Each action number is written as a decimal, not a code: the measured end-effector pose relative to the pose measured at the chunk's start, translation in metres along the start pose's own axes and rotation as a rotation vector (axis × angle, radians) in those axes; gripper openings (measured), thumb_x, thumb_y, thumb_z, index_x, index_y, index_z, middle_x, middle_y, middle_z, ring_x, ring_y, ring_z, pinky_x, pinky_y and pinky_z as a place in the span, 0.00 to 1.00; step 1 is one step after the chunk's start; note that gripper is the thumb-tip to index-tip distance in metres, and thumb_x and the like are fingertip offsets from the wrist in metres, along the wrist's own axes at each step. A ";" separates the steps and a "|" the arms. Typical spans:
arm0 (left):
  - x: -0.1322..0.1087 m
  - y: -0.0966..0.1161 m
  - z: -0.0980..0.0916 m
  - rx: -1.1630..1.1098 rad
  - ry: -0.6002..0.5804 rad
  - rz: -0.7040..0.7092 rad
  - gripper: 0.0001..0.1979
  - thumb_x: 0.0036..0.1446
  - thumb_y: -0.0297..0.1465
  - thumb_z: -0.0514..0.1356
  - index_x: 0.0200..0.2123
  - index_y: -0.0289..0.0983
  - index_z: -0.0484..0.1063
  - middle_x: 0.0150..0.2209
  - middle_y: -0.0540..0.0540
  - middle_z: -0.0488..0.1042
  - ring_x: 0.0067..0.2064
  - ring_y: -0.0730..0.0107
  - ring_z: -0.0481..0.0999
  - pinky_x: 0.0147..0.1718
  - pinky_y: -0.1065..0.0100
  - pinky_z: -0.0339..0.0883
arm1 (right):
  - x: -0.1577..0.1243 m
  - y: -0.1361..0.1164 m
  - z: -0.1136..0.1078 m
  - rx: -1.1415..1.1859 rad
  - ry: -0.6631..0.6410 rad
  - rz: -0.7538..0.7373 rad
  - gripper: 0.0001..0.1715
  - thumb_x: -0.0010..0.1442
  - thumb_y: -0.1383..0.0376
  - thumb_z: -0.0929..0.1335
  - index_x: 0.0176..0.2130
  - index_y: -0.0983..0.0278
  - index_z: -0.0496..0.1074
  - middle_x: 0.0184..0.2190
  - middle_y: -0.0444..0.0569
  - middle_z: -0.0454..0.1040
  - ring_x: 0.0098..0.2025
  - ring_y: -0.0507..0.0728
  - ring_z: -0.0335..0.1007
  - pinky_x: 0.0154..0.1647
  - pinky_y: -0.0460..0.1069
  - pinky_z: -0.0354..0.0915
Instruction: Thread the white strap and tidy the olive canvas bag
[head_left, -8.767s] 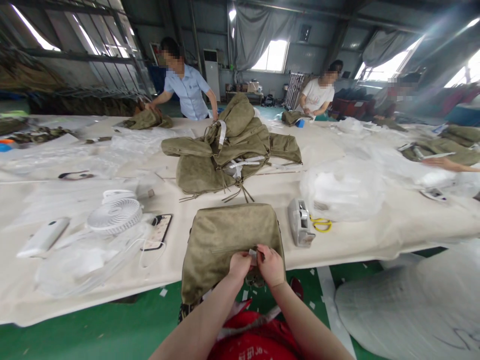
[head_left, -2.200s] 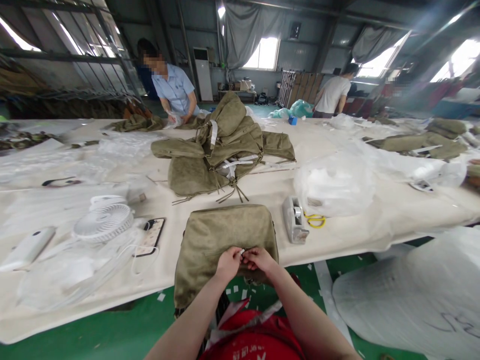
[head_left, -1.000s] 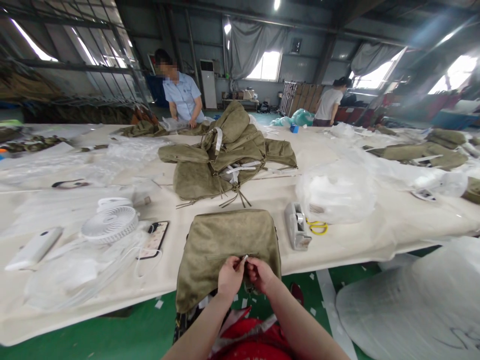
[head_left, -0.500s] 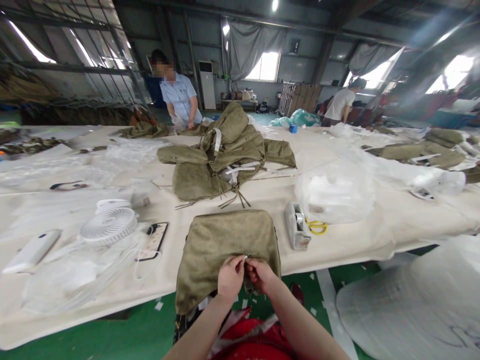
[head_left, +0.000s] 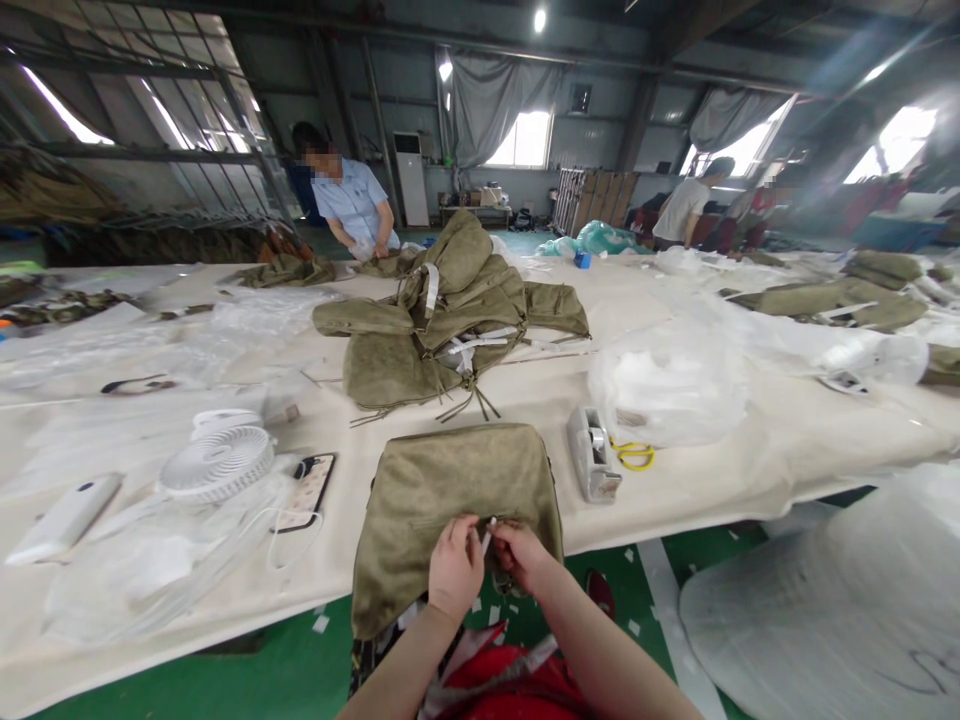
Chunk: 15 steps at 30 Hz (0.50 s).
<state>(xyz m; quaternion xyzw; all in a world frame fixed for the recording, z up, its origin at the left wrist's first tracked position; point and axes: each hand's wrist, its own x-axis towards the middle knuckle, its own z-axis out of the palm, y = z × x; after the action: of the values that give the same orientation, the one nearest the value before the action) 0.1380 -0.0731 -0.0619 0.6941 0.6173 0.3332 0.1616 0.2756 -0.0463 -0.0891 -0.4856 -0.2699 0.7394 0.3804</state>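
Note:
An olive canvas bag lies at the table's front edge, its lower part hanging over it. Above its front, my right hand is closed in a pinch on a small white strip, perhaps paper or tape. My left hand is just left of the strip, thumb and fingers slightly apart, with nothing visible between them. What lies under my right fingers is hidden.
More olive bags are heaped ahead. A tape dispenser and yellow-handled scissors lie right, near clear plastic. Left are a white fan and a phone. A co-worker stands across the table.
My left hand has drawn slightly left and down from the white strip, its fingers parting. My right hand keeps its pinch, and more of the strip shows.

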 end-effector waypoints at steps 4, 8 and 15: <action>0.024 0.000 -0.009 0.041 -0.029 0.045 0.12 0.60 0.26 0.48 0.41 0.38 0.70 0.39 0.43 0.75 0.42 0.65 0.74 0.45 0.63 0.68 | 0.000 0.000 -0.005 -0.082 0.016 -0.037 0.11 0.46 0.61 0.66 0.19 0.64 0.63 0.11 0.38 0.60 0.13 0.46 0.49 0.14 0.44 0.41; 0.053 0.013 -0.015 0.191 -0.215 0.144 0.09 0.60 0.29 0.51 0.38 0.40 0.72 0.39 0.47 0.74 0.42 0.68 0.74 0.43 0.68 0.67 | -0.003 -0.004 -0.011 -0.114 0.001 -0.012 0.10 0.47 0.61 0.65 0.29 0.66 0.68 0.21 0.44 0.72 0.19 0.49 0.64 0.17 0.43 0.53; 0.089 0.038 0.002 0.577 -0.555 0.260 0.07 0.55 0.30 0.59 0.38 0.36 0.73 0.40 0.42 0.74 0.45 0.61 0.74 0.43 0.64 0.69 | 0.005 -0.001 -0.023 -0.358 0.192 -0.114 0.13 0.52 0.57 0.68 0.27 0.64 0.65 0.16 0.39 0.67 0.15 0.48 0.60 0.15 0.43 0.52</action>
<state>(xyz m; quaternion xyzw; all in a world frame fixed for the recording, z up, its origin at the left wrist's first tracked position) 0.1694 0.0056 -0.0158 0.8465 0.5255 -0.0355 0.0773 0.2963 -0.0411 -0.0999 -0.5977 -0.3866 0.6072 0.3531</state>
